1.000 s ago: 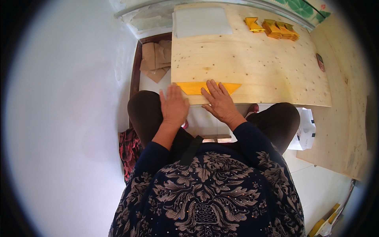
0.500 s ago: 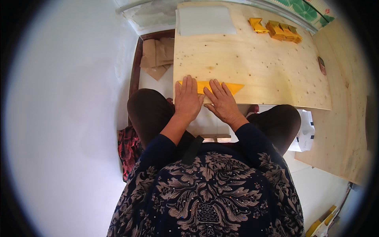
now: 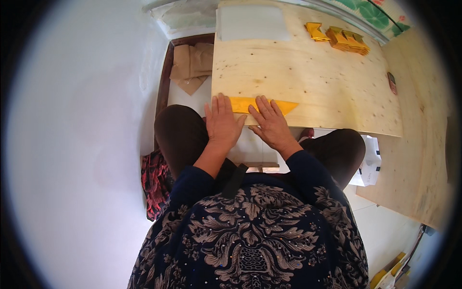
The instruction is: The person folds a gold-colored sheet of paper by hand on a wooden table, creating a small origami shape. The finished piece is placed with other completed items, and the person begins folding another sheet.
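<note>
A folded strip of golden-yellow paper (image 3: 240, 104) lies along the near edge of the wooden tabletop, its right end tapering to a point. My left hand (image 3: 223, 123) rests flat on the strip's left end, fingers stretched forward and thumb out to the side. Flat on the right part of the same strip is my right hand (image 3: 271, 123), with its fingers slightly spread. Both palms face down, and the fingers hide parts of the paper.
Folded gold paper pieces (image 3: 347, 40) lie in stacks at the table's (image 3: 308, 72) far right. A pale sheet stack (image 3: 252, 23) is at the far left, and a small red-and-dark device (image 3: 392, 83) near the right edge. Brown paper (image 3: 191, 67) sits beyond the table's left edge.
My left hand has slid left along the strip, uncovering more of the paper between the hands. My right hand stays in nearly the same place.
</note>
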Demonstrator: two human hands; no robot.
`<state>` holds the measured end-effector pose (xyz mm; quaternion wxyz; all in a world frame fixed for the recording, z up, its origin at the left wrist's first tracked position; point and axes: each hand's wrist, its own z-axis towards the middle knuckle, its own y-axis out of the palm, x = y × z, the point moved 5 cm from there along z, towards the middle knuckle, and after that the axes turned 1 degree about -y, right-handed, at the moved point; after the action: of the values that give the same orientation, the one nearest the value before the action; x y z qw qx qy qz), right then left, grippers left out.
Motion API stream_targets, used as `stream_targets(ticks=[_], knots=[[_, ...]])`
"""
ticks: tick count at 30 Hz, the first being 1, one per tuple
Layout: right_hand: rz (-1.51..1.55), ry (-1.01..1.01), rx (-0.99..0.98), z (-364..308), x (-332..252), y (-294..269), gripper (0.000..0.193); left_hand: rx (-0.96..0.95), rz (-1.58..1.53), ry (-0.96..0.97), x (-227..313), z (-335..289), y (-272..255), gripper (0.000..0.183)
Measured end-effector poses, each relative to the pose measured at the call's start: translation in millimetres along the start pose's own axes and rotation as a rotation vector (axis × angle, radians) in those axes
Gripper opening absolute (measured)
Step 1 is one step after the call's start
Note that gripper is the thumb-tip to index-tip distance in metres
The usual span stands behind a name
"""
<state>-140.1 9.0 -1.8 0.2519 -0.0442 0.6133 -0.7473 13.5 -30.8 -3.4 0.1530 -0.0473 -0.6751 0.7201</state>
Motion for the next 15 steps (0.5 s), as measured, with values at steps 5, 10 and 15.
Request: stream_targets(ticks=[5,10,15], knots=[[0.028,0.004,-0.004,-0.9,-0.2,-0.4,0.062,-0.078,0.102,-0.145,-23.8,3.8,-13.3,0.082],[0.060,0.012,0.067,0.2,-0.6,-0.3,0.061,0.027,-0.134,0.346,23.0,4.9,-7.3,0.078],[0.012,-0.005,0.052,-1.8,0.4,2.1,0.062,-0.061,-0.118,0.255,21.8,-1.3,10.5,0.083]])
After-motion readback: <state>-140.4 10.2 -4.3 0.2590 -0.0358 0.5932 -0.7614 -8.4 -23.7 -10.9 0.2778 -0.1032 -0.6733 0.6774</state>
